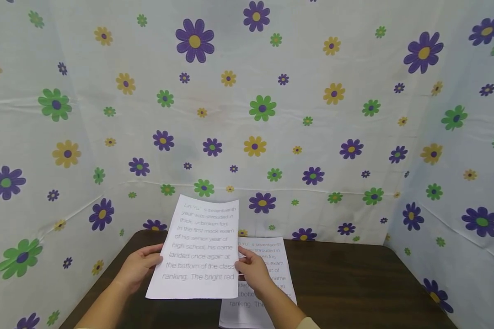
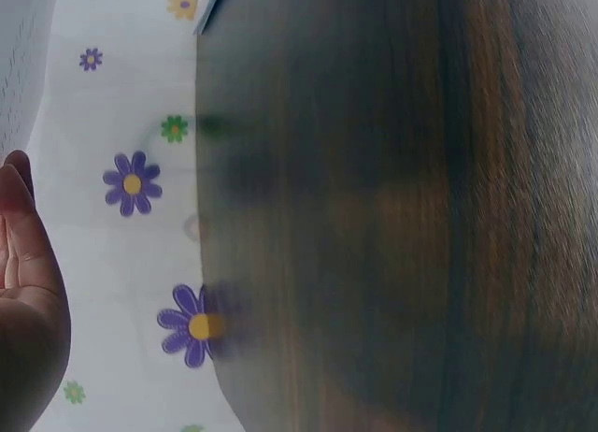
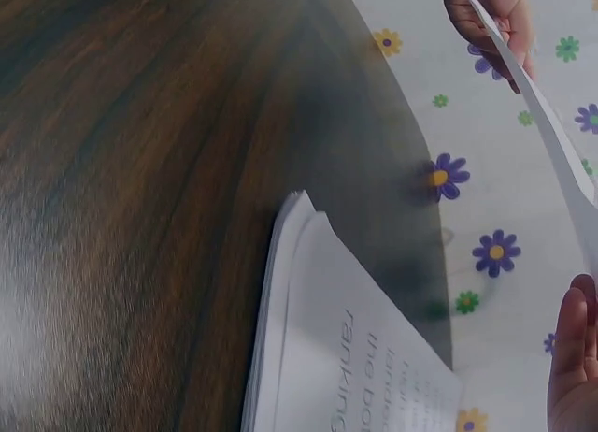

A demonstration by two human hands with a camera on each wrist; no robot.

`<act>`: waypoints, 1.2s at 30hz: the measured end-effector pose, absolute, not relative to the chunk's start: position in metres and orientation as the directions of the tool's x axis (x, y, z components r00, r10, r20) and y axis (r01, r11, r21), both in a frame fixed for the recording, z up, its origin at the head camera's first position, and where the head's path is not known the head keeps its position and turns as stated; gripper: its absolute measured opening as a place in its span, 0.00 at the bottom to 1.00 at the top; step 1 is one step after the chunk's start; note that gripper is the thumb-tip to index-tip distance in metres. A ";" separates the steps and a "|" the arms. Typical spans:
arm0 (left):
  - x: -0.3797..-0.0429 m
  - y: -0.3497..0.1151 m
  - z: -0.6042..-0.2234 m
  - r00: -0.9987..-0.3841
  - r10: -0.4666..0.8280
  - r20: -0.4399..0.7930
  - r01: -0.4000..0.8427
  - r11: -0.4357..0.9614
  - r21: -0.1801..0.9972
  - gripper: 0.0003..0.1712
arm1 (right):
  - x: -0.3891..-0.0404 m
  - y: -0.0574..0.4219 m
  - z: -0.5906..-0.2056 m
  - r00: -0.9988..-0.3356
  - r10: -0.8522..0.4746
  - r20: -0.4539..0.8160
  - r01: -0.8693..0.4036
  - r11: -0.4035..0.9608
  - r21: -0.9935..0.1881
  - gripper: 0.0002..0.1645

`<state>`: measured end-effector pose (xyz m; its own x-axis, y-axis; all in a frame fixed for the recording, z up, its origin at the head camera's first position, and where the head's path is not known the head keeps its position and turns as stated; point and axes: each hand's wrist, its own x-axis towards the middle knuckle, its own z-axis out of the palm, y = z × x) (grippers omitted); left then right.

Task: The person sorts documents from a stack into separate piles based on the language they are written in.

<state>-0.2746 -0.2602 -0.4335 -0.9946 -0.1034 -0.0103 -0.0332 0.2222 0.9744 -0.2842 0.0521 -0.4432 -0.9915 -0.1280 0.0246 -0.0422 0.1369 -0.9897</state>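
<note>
Both left hand (image 1: pixel 137 268) and right hand (image 1: pixel 255 273) pinch a sheet (image 1: pixel 199 249), seemingly clear of the stack (image 1: pixel 247 301).

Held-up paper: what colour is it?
The held-up paper is white with dark print, clearest in the head view.

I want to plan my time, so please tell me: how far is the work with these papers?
Done, it seems: the printed sheet is off the table. In hand: the left hand and right hand hold it by opposite edges. Remaining, probably: setting it down, then perhaps handling the paper stack, which lies on the table; its sheet count cannot be told.
</note>
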 end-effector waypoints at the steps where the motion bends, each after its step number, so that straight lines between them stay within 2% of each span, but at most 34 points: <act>1: -0.275 -0.262 -0.434 -0.995 -0.104 -0.012 -0.035 0.227 0.973 0.29 | -0.284 0.050 -0.444 -0.992 -0.126 0.023 -0.040 0.135 -0.990 0.34; 16: -0.280 -0.283 -0.454 -0.983 -0.172 -0.072 -0.120 0.291 0.949 0.29 | -0.286 0.020 -0.467 -0.997 -0.069 -0.032 0.024 0.115 -0.993 0.33; 25: -0.280 -0.293 -0.476 -0.974 -0.194 -0.116 -0.173 0.309 0.935 0.29 | -0.287 0.003 -0.486 -0.996 -0.039 -0.079 0.072 0.160 -0.984 0.33; 36: -0.285 -0.302 -0.498 -0.956 -0.244 -0.161 -0.242 0.352 0.904 0.29 | -0.287 -0.008 -0.495 -0.986 -0.096 -0.135 0.113 0.202 -0.973 0.33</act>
